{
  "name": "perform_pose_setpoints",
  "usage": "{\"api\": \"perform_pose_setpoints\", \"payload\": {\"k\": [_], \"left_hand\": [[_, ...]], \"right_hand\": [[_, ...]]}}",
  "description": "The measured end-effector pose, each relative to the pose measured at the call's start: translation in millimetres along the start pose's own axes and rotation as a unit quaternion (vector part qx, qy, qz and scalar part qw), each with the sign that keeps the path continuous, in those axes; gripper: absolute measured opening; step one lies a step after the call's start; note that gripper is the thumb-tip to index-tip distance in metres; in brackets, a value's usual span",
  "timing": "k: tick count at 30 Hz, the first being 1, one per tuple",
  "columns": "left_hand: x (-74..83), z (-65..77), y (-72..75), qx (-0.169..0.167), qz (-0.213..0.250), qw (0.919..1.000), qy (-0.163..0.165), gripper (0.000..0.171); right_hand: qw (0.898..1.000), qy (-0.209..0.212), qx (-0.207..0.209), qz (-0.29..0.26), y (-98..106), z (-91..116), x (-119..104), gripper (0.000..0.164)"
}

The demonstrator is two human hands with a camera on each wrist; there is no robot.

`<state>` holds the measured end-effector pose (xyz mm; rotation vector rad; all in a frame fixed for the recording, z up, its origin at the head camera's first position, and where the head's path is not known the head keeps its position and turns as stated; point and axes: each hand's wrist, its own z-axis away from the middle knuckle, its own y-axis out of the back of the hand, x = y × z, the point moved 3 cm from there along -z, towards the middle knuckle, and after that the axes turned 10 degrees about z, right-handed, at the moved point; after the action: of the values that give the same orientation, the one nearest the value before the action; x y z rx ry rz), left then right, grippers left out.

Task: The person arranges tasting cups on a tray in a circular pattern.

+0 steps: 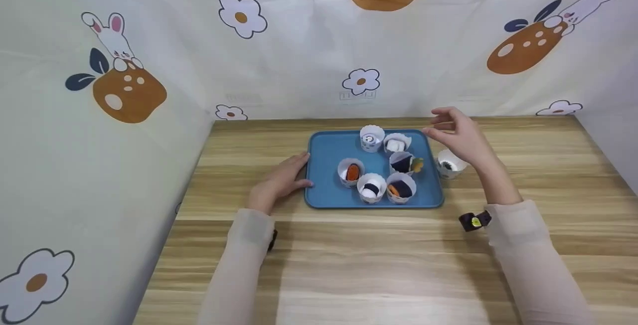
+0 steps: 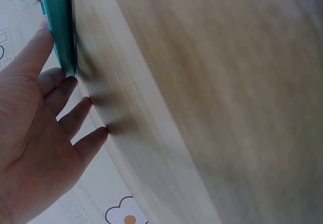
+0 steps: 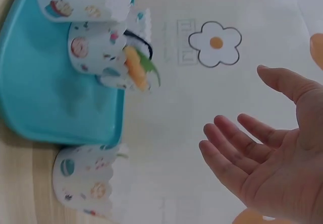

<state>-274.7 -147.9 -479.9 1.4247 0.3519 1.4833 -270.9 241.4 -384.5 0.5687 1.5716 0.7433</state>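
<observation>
A blue tray (image 1: pixel 326 140) lies on the table, holding several white paper cups with small sushi-like pieces in them. My left hand (image 1: pixel 282 176) touches the tray's left edge, thumb and fingers spread along it; the left wrist view shows its fingers (image 2: pixel 83 146) fairly straight. My right hand (image 1: pixel 463 135) hovers near the tray's back right corner, holding nothing, fingers (image 3: pixel 229 171) loosely bent. Below it, outside the tray's right edge, stands another paper cup (image 3: pixel 83 178) with a dark piece inside. From one cup (image 3: pixel 96 47) on the tray, an orange-and-green piece (image 3: pixel 136 67) sticks out.
The wood-grain table (image 1: pixel 369 260) meets a pale wall covering (image 1: pixel 294 76) printed with flowers and rabbits just behind the tray. Another covered wall (image 1: pixel 45 160) rises at the left. A dark wrist device (image 1: pixel 473 221) sits at my right cuff.
</observation>
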Motion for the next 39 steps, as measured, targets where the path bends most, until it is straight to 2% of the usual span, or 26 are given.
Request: {"api": "perform_pose_setpoints", "payload": {"k": [8,16,27,33,39], "left_hand": [[0.5,-0.8,0.3,-0.004,0.0,1.0,0.002,0.081],[0.4,-0.7,-0.1,-0.002,0.002,1.0,-0.007,0.081],[0.5,-0.6,-0.1,0.001,0.005,0.9999,-0.012,0.081],[-0.4,-1.2,0.0,-0.001,-0.016,0.9999,-0.003,0.081],[-0.8,-1.0,0.0,-0.001,-0.016,0.9999,-0.002,0.082]], "right_hand": [[1.0,-0.019,0.02,-0.012,7.2,4.2,33.0,0.068],[0.999,-0.028,0.014,-0.039,7.4,8.4,57.7,0.067],[0.997,-0.024,-0.031,-0.067,3.0,8.8,84.7,0.065],[0.993,-0.015,-0.073,-0.087,-0.9,12.0,92.9,0.067],[0.99,0.001,-0.101,-0.099,-7.8,12.5,99.4,0.067]]}}
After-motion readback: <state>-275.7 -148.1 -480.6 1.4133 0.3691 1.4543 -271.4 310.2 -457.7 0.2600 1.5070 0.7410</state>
